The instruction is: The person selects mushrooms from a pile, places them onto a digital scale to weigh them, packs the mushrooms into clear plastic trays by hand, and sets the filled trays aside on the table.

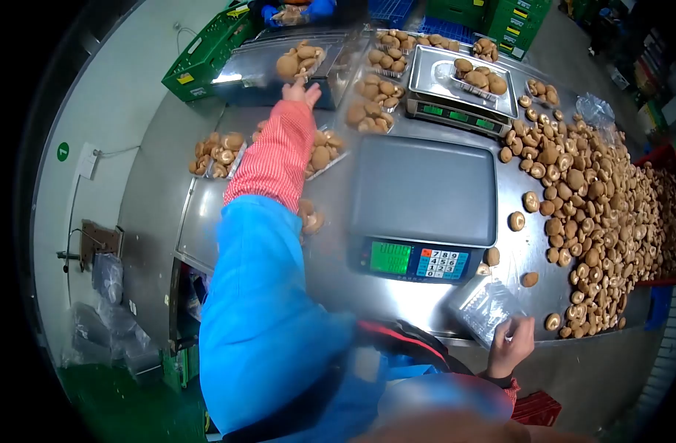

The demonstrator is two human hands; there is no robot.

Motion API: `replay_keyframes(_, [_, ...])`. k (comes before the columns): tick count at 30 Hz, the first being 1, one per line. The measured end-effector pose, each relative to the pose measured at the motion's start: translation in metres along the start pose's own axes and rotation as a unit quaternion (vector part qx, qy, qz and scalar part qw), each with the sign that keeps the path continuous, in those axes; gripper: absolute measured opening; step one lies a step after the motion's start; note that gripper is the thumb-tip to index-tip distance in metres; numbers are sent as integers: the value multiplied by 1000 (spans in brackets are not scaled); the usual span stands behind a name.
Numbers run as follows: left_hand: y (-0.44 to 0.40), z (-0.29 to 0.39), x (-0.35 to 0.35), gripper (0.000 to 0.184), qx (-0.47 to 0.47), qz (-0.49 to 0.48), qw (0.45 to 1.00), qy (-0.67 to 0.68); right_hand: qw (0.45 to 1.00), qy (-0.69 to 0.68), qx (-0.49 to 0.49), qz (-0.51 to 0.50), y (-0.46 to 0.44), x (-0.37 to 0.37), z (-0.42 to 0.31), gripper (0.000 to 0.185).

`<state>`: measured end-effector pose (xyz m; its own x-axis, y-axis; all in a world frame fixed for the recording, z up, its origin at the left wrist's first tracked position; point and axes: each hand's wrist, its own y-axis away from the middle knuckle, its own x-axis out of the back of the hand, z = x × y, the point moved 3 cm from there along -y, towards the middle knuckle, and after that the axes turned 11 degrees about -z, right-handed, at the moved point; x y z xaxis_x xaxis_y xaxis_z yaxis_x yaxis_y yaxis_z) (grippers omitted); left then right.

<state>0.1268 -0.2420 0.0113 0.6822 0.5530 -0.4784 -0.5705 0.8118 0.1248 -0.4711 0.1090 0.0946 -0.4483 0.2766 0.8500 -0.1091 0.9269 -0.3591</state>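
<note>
My left hand reaches far forward, fingers apart, at the near edge of a tray of mushrooms on a raised steel surface. Down at the front edge of the table, my right hand has its fingers pinched at the corner of a clear plastic tray. Between the hands stands a scale with a bare grey platform and a lit green display. A second scale behind it bears a filled tray of mushrooms.
Loose mushrooms are heaped at the right, spilling from a red crate. More filled trays lie at the left and behind the front scale. A green crate is at the back left. Another person's blue-gloved hands hold something at the top.
</note>
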Motion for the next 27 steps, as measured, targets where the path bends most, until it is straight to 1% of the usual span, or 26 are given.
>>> replay_keyframes(1, [22, -3, -15, 43, 16, 18, 1000, -15, 1000, -21, -16, -3, -1, 1, -1, 11])
replay_keyframes(3, [52, -31, -42, 39, 55, -68, 996, -35, 998, -48, -32, 0, -3, 3, 3, 11])
replay_keyframes(4, [74, -47, -60, 41, 111, -167, 979, -21, 997, -60, -45, 4, -5, 4, 5, 11])
replay_keyframes(5, [109, -58, -83, 43, 172, -268, 948, -8, 998, -49, -26, 11, -8, 4, 6, 12])
replay_keyframes(6, [146, -70, -104, 45, 254, -345, 903, 12, 999, -34, -13, 20, -12, 4, 9, 12])
replay_keyframes(7, [188, -82, -127, 48, 338, -419, 842, 31, 999, 12, 20, 25, -19, 4, 5, 13])
replay_keyframes(8, [238, -87, -150, 51, 414, -478, 774, 8, 999, 53, 12, 5, -22, 2, 5, 13])
replay_keyframes(9, [285, -89, -170, 54, 483, -532, 695, -18, 997, 72, 24, -11, -25, -3, 2, 13])
replay_keyframes(11, [359, -101, -197, 57, 472, -602, 628, -143, 993, 49, 96, -38, -32, -13, -2, 16])
replay_keyframes(12, [387, -106, -210, 58, 455, -634, 592, -203, 992, 56, 96, -58, -29, -23, -1, 18])
replay_keyframes(13, [403, -111, -225, 59, 433, -640, 581, -257, 990, 60, 98, -77, -30, -28, 0, 20])
replay_keyframes(15, [408, -145, -240, 61, 363, -685, 594, -216, 997, -27, 54, -45, -35, -4, 7, 36])
replay_keyframes(16, [412, -151, -250, 60, 330, -718, 560, -250, 999, -44, 7, -6, -30, 5, 25, 53])
replay_keyframes(17, [414, -156, -260, 60, 294, -748, 523, -283, 998, 24, -66, 1, -28, 18, 41, 63])
replay_keyframes(18, [418, -161, -269, 60, 257, -774, 487, -314, 995, 3, -96, -7, -29, 35, 56, 63])
replay_keyframes(19, [428, -165, -278, 60, 251, -802, 444, -309, 992, -19, -123, -16, -28, 48, 74, 64])
replay_keyframes(20, [442, -168, -288, 60, 244, -828, 403, -305, 985, -100, -111, -83, -15, 37, 105, 62])
replay_keyframes(21, [455, -173, -298, 60, 237, -850, 362, -299, 937, -245, -144, -201, -11, 29, 128, 59])
replay_keyframes(22, [466, -185, -306, 61, 198, -865, 330, -321, 858, -359, -205, -305, -5, 22, 149, 57])
replay_keyframes(23, [473, -198, -316, 62, 211, -855, 340, -331, 733, -517, -275, -347, 1, 19, 162, 53])
replay_keyframes(25, [476, -221, -339, 65, 234, -832, 361, -350, 689, -602, -348, -204, 13, 8, 198, 49])
replay_keyframes(26, [459, -247, -347, 77, 145, -818, 394, -394, 714, -563, -395, -126, 23, 0, 229, 48])
replay_keyframes(27, [430, -284, -349, 79, 40, -772, 463, -433, 732, -519, -440, -49, 34, -6, 262, 47])
